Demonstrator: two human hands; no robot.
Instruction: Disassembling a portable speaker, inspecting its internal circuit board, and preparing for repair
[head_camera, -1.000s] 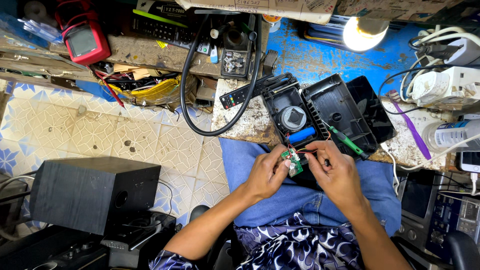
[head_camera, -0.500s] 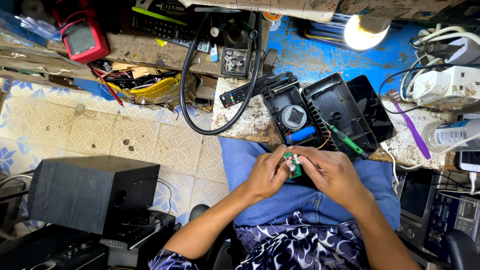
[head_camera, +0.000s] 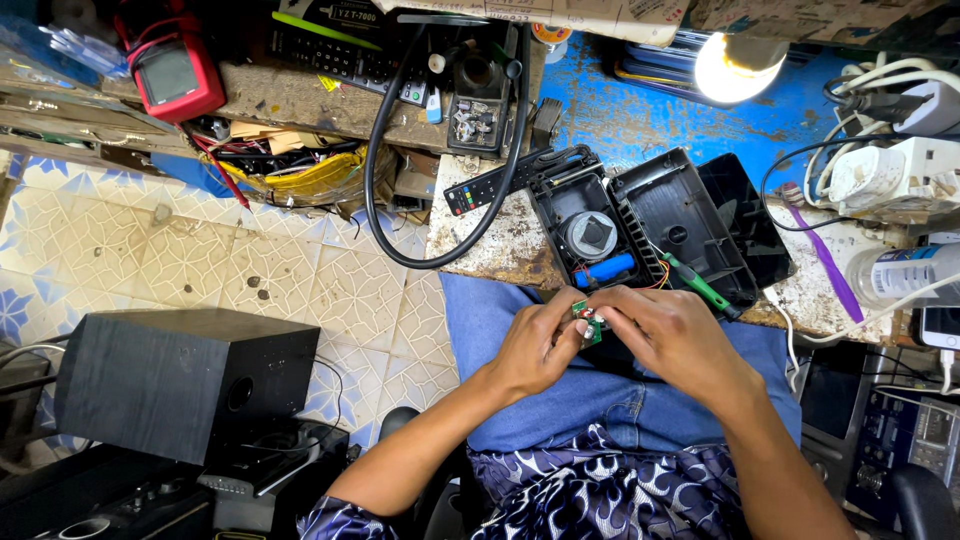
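Pinching a small green circuit board (head_camera: 586, 320) over the lap: left hand (head_camera: 535, 345) clamped on its left edge, right hand (head_camera: 672, 335) closed on the right. Black plastic housing (head_camera: 640, 225) lies open on the bench (head_camera: 500, 250) beyond, blue cell visible, green screwdriver (head_camera: 700, 285) beside. Disassembly looks done; board work pending, reassembly left.

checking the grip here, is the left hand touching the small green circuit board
Touching. The head view shows the left hand with its fingertips pinching the small green circuit board from the left, no gap between them.
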